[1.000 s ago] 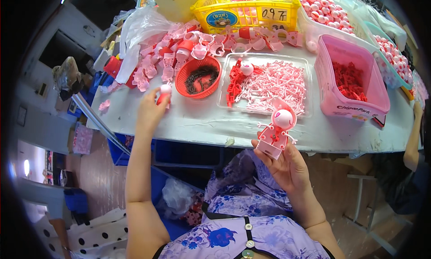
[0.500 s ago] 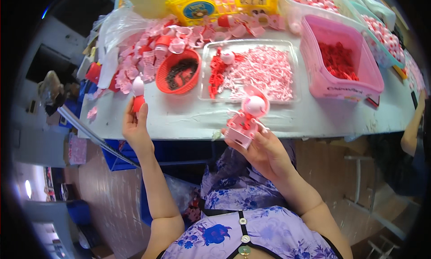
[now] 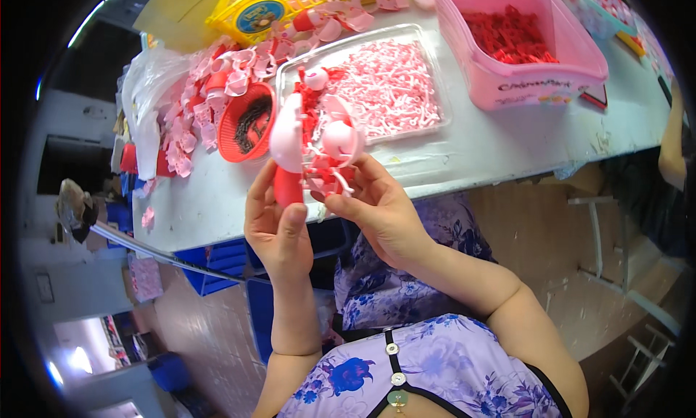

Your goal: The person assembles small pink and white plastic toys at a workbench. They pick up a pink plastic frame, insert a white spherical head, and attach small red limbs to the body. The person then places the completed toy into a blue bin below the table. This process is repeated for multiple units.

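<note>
Above the near table edge, both hands hold toy parts close together. In my left hand [image 3: 279, 233], the thumb and fingers are closed on a pink-and-red plastic shell [image 3: 288, 139], held upright. My right hand [image 3: 384, 211] grips a partly assembled toy figure [image 3: 339, 139] with a round pale head, a pink hood-like shell behind it and thin pink limbs. The shell stands just left of the figure; whether they touch I cannot tell. Behind them lies a clear tray [image 3: 444, 92] of small pink limb pieces, with red pieces at its left side.
A red basket [image 3: 230, 146] with dark small parts stands left of the tray. Pink and red shells [image 3: 190, 117] are heaped behind it beside a clear plastic bag [image 3: 148, 84]. A yellow basket [image 3: 230, 15] and a pink bin [image 3: 540, 92] of red parts stand farther back. Another person's arm [image 3: 673, 146] shows at right.
My left hand has brought the shell rightward to the figure. My right hand has moved left and up with the figure, and the whole view has shifted and tilted.
</note>
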A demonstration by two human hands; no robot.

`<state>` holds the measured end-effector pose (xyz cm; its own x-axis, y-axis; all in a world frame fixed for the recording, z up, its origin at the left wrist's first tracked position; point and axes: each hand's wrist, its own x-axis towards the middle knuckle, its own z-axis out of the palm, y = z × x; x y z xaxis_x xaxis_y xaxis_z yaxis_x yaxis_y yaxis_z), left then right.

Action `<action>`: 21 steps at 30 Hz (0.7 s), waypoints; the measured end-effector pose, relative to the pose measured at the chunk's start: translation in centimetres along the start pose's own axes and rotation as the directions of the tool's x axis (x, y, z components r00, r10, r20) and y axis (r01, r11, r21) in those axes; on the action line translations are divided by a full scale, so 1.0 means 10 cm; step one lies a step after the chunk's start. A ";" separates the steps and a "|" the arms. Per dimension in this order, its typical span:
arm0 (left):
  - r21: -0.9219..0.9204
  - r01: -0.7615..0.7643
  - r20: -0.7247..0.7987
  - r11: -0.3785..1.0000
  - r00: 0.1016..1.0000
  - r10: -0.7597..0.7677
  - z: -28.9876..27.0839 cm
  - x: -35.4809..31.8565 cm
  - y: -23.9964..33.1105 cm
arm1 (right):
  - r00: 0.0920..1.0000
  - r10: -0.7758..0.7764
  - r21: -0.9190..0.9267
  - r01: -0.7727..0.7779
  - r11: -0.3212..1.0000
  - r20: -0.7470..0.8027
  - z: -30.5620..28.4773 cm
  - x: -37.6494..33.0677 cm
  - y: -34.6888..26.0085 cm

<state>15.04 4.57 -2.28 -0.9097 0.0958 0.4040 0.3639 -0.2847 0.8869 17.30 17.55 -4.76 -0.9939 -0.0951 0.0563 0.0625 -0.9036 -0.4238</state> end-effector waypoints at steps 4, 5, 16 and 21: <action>-0.076 0.059 -0.019 0.995 0.998 -0.061 -0.05 0.00 -0.05 | 0.999 -0.053 -0.066 0.053 0.996 0.008 0.01 0.01 0.00; -0.099 0.076 -0.035 0.992 0.996 -0.080 -0.06 0.00 -0.05 | 0.999 -0.054 -0.072 0.054 0.996 0.006 0.01 0.00 0.00; -0.043 0.082 0.010 0.996 0.997 -0.081 -0.02 0.02 -0.08 | 0.997 -0.072 -0.139 0.071 0.988 -0.003 -0.01 0.01 -0.04; 0.023 0.068 0.046 0.997 0.997 -0.069 0.06 0.03 -0.10 | 0.999 -0.035 -0.110 0.032 0.993 -0.032 -0.03 0.02 -0.07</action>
<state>14.46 5.47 -2.93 -0.9226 0.1589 0.3514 0.3054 -0.2557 0.9173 17.06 18.31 -4.74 -0.9978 -0.0500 0.0426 0.0207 -0.8549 -0.5185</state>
